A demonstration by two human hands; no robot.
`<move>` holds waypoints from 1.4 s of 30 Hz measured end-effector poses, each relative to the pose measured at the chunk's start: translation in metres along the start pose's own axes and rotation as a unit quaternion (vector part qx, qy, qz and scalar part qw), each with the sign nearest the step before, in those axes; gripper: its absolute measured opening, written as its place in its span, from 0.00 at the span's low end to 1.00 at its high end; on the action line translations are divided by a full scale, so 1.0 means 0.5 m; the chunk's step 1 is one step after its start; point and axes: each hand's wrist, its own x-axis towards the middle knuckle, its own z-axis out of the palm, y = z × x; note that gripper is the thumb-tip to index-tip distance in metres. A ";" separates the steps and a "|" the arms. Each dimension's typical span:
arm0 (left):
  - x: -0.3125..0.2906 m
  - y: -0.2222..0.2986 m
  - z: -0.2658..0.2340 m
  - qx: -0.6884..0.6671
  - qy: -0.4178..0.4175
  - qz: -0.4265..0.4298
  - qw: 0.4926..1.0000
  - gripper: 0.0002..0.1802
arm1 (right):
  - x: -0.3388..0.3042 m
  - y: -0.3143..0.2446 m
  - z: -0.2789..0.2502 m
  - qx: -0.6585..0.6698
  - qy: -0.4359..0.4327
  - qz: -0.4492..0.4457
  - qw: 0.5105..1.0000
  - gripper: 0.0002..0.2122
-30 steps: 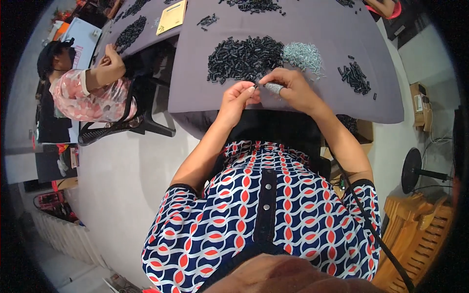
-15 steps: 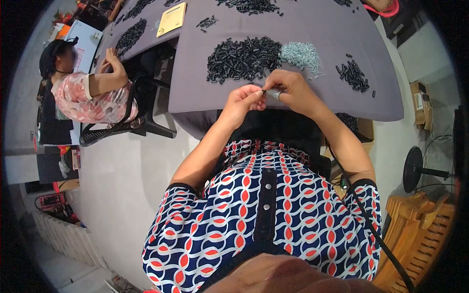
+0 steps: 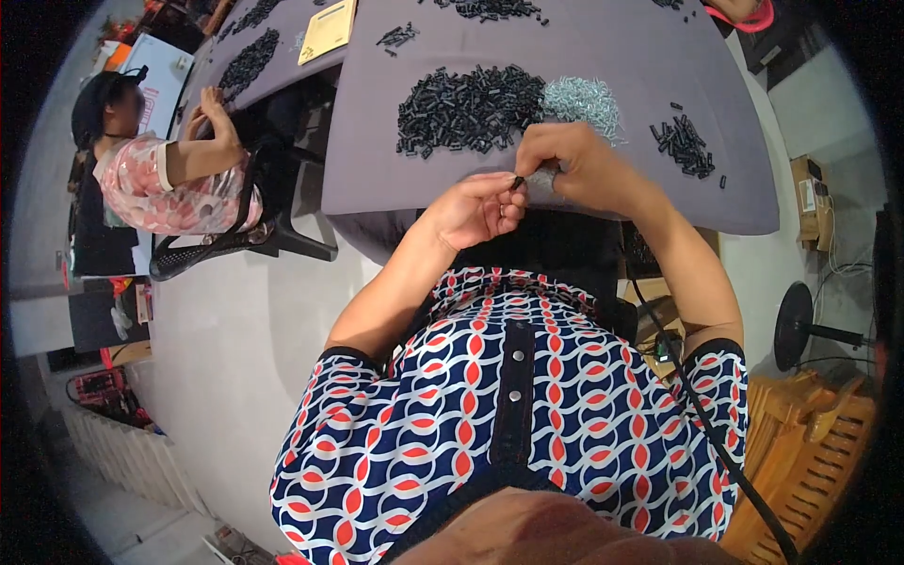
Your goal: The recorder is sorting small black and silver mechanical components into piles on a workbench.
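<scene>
Near the table's front edge, my left hand point(image 3: 480, 207) pinches a small black cylindrical piece point(image 3: 518, 183) between thumb and forefinger, its other fingers curled. Close on its right, my right hand point(image 3: 586, 168) is closed, palm down. Under its curled fingers shows a pale silvery patch point(image 3: 543, 185), too blurred to name. Beyond my hands lies a large heap of short black tubular pieces point(image 3: 466, 108). A heap of small silvery pins point(image 3: 582, 102) touches it on the right. Farther right is a smaller pile of black pieces point(image 3: 685, 146).
A grey cloth covers the table point(image 3: 367, 169). At the far side are more black heaps point(image 3: 485, 9), a small black pile point(image 3: 397, 36) and a yellow pad point(image 3: 328, 30). On the left a person point(image 3: 174, 179) sits at the table. A wooden chair point(image 3: 800, 461) stands at lower right.
My right hand has moved slightly right and turned more palm down. My left hand has shifted a little right, holding the black piece up at its fingertips.
</scene>
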 end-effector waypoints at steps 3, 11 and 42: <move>0.010 -0.010 0.007 0.152 0.098 0.128 0.975 0.07 | -0.003 0.014 -0.002 0.000 0.009 0.012 1.000 0.14; 0.029 -0.022 -0.008 0.191 0.170 0.188 0.948 0.07 | -0.015 0.059 0.038 0.031 0.053 0.081 0.995 0.09; 0.030 -0.016 0.001 0.412 0.162 0.251 0.861 0.10 | -0.005 0.039 0.006 0.022 0.003 0.172 0.985 0.05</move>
